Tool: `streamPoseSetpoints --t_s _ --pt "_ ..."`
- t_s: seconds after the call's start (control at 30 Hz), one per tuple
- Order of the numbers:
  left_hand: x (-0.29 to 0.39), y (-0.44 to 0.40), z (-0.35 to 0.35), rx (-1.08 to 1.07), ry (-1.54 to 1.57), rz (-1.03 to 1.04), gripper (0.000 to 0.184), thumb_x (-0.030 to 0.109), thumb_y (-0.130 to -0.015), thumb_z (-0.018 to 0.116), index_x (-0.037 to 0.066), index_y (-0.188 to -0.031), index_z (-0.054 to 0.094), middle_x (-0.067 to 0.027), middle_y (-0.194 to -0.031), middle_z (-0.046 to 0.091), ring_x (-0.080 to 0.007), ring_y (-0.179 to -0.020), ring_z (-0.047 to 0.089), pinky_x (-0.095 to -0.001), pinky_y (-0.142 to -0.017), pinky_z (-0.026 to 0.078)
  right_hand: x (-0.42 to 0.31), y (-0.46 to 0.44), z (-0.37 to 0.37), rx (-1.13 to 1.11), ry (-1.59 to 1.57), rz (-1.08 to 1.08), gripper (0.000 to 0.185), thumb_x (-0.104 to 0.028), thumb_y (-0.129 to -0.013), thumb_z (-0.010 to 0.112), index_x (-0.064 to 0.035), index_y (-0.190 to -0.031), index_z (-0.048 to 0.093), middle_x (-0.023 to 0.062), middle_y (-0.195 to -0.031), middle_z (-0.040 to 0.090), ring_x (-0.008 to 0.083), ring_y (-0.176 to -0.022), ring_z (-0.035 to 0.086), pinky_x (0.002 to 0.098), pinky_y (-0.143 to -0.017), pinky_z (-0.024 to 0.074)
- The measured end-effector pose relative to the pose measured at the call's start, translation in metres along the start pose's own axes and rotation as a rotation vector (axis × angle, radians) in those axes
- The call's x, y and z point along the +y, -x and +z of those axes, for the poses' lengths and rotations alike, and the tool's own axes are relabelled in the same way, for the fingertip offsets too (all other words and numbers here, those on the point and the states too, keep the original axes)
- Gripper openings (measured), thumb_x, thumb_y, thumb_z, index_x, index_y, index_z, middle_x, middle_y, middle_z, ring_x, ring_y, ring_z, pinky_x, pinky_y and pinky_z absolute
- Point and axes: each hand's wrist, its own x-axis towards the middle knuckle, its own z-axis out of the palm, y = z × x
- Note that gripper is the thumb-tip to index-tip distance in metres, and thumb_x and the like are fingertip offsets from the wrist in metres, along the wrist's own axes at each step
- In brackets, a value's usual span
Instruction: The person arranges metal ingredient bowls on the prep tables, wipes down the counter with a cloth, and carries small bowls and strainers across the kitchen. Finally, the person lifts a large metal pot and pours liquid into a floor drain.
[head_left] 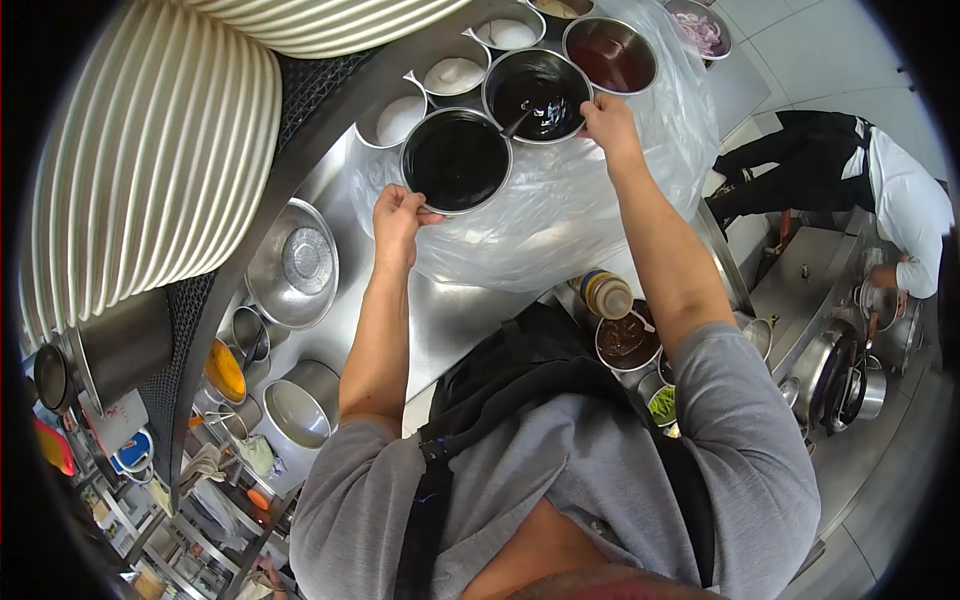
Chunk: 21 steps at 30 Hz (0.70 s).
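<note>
Fingers of the left hand (pixel 400 212) are closed on the near rim of the left pot (pixel 457 165), which contains dark liquid. Fingers of the right hand (pixel 606 122) grip the right-hand edge of the right pot (pixel 540 90), also containing dark liquid. I see a spoon (pixel 517 125) inclined in the right pot, its handle over the rim facing the left pot. Both pots are positioned over clear plastic (pixel 530 235) on the metal bench (pixel 440 325). I cannot tell whether either base is raised. Three white-filled cups (pixel 402 118) stand beside the pots; a pot of reddish liquid (pixel 609 58) is beyond the right hand. A wide metal bowl (pixel 294 262) is located left of the left forearm.
</note>
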Motion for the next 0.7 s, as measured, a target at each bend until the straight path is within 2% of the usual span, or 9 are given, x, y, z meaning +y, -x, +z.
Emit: streamPoseSetpoints --t_s 0.33,0.37,0.4,0.43,0.47,0.53,0.57,0.63,0.7 --pt "-0.038 0.045 0.008 0.019 0.195 0.056 0.015 0.012 -0.086 0.056 -0.001 -0.093 0.052 -0.0127 -0.091 0.061 -0.0215 -0.08 0.063 -0.0326 -0.07 0.053 0.002 0.029 -0.02 -0.021 -0.048 0.001 0.038 -0.032 -0.086 0.056 0.0027 -0.072 0.06 0.0157 -0.068 0.065 0.0248 -0.062 0.066 0.0354 -0.06 0.0506" --pt "-0.048 0.053 0.015 0.004 0.192 0.053 0.015 0.012 -0.086 0.056 -0.001 -0.093 0.052 -0.0127 -0.091 0.061 -0.0215 -0.08 0.063 -0.0326 -0.07 0.053 0.011 0.039 -0.03 -0.061 0.217 -0.222 0.036 -0.033 -0.085 0.057 0.0011 -0.075 0.061 0.014 -0.067 0.065 0.0267 -0.064 0.065 0.0372 -0.064 0.0504" --pt "-0.058 0.062 0.025 -0.092 -0.185 0.38 0.017 0.014 -0.086 0.056 -0.001 -0.093 0.054 -0.0143 -0.094 0.061 -0.0243 -0.082 0.062 -0.0347 -0.074 0.051 0.023 0.05 -0.041 -0.103 0.486 -0.44 0.035 -0.034 -0.084 0.058 -0.0005 -0.077 0.063 0.0124 -0.067 0.065 0.0286 -0.065 0.064 0.0389 -0.067 0.0503" --pt "-0.062 0.07 0.036 -0.187 -0.56 0.705 0.019 0.016 -0.086 0.056 -0.002 -0.093 0.056 -0.0159 -0.098 0.062 -0.0271 -0.085 0.062 -0.0369 -0.078 0.05 0.037 0.062 -0.053 -0.094 0.492 -0.43 0.035 -0.034 -0.084 0.058 -0.0005 -0.077 0.063 0.0124 -0.067 0.065 0.0286 -0.065 0.064 0.0389 -0.067 0.0503" --pt "-0.062 0.069 0.048 -0.197 -0.555 0.704 0.019 0.016 -0.086 0.056 -0.002 -0.093 0.056 -0.0159 -0.098 0.062 -0.0271 -0.085 0.062 -0.0369 -0.078 0.05 0.052 0.074 -0.067 -0.256 0.718 -0.574 0.033 -0.035 -0.083 0.06 -0.0028 -0.078 0.064 0.0108 -0.071 0.065 0.0287 -0.072 0.063 0.0403 -0.074 0.0482" --pt "-0.049 0.056 0.076 -0.382 -0.913 1.049 0.026 0.022 -0.086 0.054 0.0 -0.097 0.06 -0.0186 -0.1 0.062 -0.0331 -0.092 0.06 -0.0427 -0.086 0.046 0.073 0.092 -0.094 -0.413 0.95 -0.711 0.031 -0.036 -0.081 0.061 -0.0051 -0.079 0.066 0.0092 -0.075 0.065 0.0288 -0.078 0.062 0.0418 -0.081 0.0462" --pt "-0.049 0.058 0.083 -0.39 -0.909 1.057 0.026 0.022 -0.086 0.054 0.0 -0.097 0.06 -0.0186 -0.1 0.062 -0.0331 -0.092 0.06 -0.0427 -0.086 0.046 0.081 0.1 -0.106 -0.438 0.974 -0.662 0.027 -0.033 -0.08 0.062 -0.0065 -0.081 0.067 0.0092 -0.085 0.064 0.0273 -0.09 0.059 0.0435 -0.09 0.0416" --pt "-0.047 0.06 0.094 -0.71 -1.401 0.54 0.033 0.028 -0.084 0.054 0.003 -0.102 0.063 -0.0199 -0.102 0.063 -0.0372 -0.099 0.057 -0.0447 -0.091 0.042 0.089 0.108 -0.114 -0.467 1.072 -0.591 0.023 -0.03 -0.079 0.063 -0.0079 -0.082 0.068 0.0079 -0.101 0.061 0.024 -0.108 0.053 0.0455 -0.103 0.0334" --pt "-0.052 0.064 0.088 -0.773 -1.437 0.536 0.036 0.032 -0.083 0.055 0.003 -0.103 0.064 -0.0183 -0.101 0.064 -0.0352 -0.101 0.057 -0.0446 -0.089 0.043 0.098 0.117 -0.118 -0.456 1.08 -0.639 0.024 -0.031 -0.079 0.063 -0.0076 -0.081 0.068 0.008 -0.095 0.061 0.024 -0.104 0.055 0.0448 -0.101 0.0342"
